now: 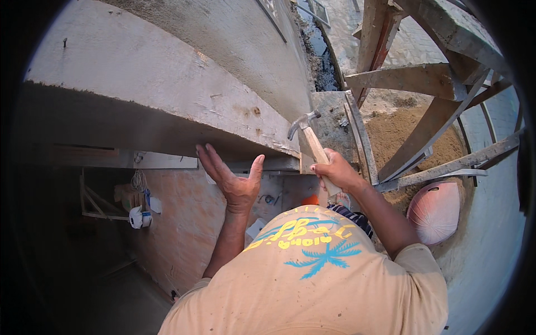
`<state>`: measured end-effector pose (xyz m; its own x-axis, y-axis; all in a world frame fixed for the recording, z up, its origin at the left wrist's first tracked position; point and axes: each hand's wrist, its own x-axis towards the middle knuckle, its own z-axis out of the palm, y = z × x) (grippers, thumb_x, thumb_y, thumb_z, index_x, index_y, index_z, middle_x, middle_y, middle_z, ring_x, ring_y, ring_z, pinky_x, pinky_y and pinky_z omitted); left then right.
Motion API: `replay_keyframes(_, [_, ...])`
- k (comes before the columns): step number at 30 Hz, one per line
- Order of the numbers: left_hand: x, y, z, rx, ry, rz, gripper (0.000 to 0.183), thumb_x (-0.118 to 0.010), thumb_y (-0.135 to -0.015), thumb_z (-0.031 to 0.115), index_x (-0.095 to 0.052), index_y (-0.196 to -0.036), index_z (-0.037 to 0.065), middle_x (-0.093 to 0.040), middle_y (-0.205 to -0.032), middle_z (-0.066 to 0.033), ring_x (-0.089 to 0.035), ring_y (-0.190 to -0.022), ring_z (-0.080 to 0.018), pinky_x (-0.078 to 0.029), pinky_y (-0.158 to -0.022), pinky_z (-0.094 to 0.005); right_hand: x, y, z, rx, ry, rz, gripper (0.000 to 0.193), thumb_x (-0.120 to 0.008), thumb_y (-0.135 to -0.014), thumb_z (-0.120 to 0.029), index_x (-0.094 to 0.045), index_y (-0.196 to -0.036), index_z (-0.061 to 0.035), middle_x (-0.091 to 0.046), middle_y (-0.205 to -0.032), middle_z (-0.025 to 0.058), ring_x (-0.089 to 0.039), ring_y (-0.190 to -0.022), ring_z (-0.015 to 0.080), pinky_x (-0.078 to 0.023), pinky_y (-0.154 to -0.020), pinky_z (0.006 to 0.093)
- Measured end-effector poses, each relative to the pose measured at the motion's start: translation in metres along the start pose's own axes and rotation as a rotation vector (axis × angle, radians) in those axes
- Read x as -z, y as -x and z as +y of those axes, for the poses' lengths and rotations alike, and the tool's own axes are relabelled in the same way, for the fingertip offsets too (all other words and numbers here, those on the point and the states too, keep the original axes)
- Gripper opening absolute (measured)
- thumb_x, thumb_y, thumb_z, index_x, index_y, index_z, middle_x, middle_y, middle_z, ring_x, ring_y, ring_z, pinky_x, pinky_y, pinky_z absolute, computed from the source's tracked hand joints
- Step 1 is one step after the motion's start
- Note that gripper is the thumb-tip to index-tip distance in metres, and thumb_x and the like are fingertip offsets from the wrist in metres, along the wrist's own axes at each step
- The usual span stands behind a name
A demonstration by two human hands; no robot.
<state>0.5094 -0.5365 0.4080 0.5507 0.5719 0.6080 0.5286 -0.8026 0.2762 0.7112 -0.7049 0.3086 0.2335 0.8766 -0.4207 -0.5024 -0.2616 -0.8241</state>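
Observation:
My right hand (339, 171) is closed round the wooden handle of a claw hammer (316, 146). The hammer's metal head points up and away, beside the right end of a long pale wooden board (167, 84). That board runs from the far left toward the middle, and a nail (65, 43) sticks out of its face near the left end. Just under the board's lower edge is my left hand (237, 187), fingers stretched and thumb apart, holding nothing. Its fingertips reach the board's dark underside; whether they press on it I cannot tell.
A rough grey wall (234, 50) rises behind the board. To the right stand timber props (407, 84) and slanting planks over a sand heap (399, 125). A pinkish rounded shell-like object (435, 212) lies at the right. Below left, a white bag (139, 218) hangs near coiled wire.

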Motion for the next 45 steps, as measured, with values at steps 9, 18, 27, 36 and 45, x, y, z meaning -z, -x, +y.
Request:
replay_keyframes(9, [-0.028, -0.031, -0.004, 0.053, -0.085, 0.087, 0.146, -0.093, -0.076, 0.046, 0.013, -0.163, -0.003, 0.01, -0.167, -0.0393, 0.007, -0.157, -0.0552, -0.013, -0.126, -0.0637, 0.009, -0.058, -0.051, -0.393, -0.444, -0.137, 0.011, -0.062, -0.093, -0.004, -0.053, -0.1, -0.0016, -0.057, -0.069, 0.0036, -0.06, -0.054, 0.0101, -0.055, -0.043, 0.0273])
replay_keyframes(18, [-0.049, -0.026, -0.013, 0.066, -0.077, 0.129, 0.138, -0.086, -0.081, 0.04, 0.017, -0.162, -0.003, 0.013, -0.165, -0.0421, 0.009, -0.155, -0.0591, -0.006, -0.125, -0.067, -0.007, -0.072, -0.081, -0.519, -0.512, -0.189, 0.022, -0.063, -0.092, -0.005, -0.045, -0.104, -0.0076, -0.058, -0.076, 0.0023, -0.063, -0.058, 0.0091, -0.058, -0.045, 0.0238])
replay_keyframes(27, [-0.063, -0.025, -0.022, 0.076, -0.051, 0.169, 0.137, -0.087, -0.079, 0.033, 0.014, -0.163, -0.003, 0.012, -0.165, -0.042, 0.009, -0.154, -0.06, -0.009, -0.126, -0.0651, 0.003, -0.066, -0.097, -0.641, -0.491, -0.344, 0.014, -0.061, -0.091, -0.009, -0.05, -0.1, -0.0041, -0.062, -0.08, 0.0059, -0.061, -0.056, 0.0043, -0.056, -0.046, 0.0208])
replay_keyframes(36, [-0.061, -0.016, -0.019, 0.021, -0.094, 0.274, 0.133, -0.086, -0.076, 0.044, 0.0, -0.16, -0.013, -0.002, -0.163, -0.0462, -0.006, -0.152, -0.0646, -0.017, -0.122, -0.0699, 0.063, -0.086, -0.065, -0.369, 0.181, -0.599, 0.033, -0.064, -0.103, -0.03, -0.072, -0.114, -0.0007, -0.072, -0.101, 0.0083, -0.065, -0.081, 0.0128, -0.053, -0.068, 0.0295])
replay_keyframes(45, [-0.069, -0.019, -0.017, 0.084, -0.097, 0.253, 0.134, -0.085, -0.076, 0.046, 0.001, -0.162, -0.009, -0.002, -0.165, -0.0439, -0.005, -0.154, -0.062, -0.017, -0.122, -0.07, -0.002, -0.068, -0.144, -0.091, 1.621, -0.69, 0.039, -0.061, -0.095, -0.037, -0.076, -0.102, -0.0018, -0.077, -0.091, 0.0116, -0.074, -0.077, 0.0232, -0.056, -0.061, 0.0425])
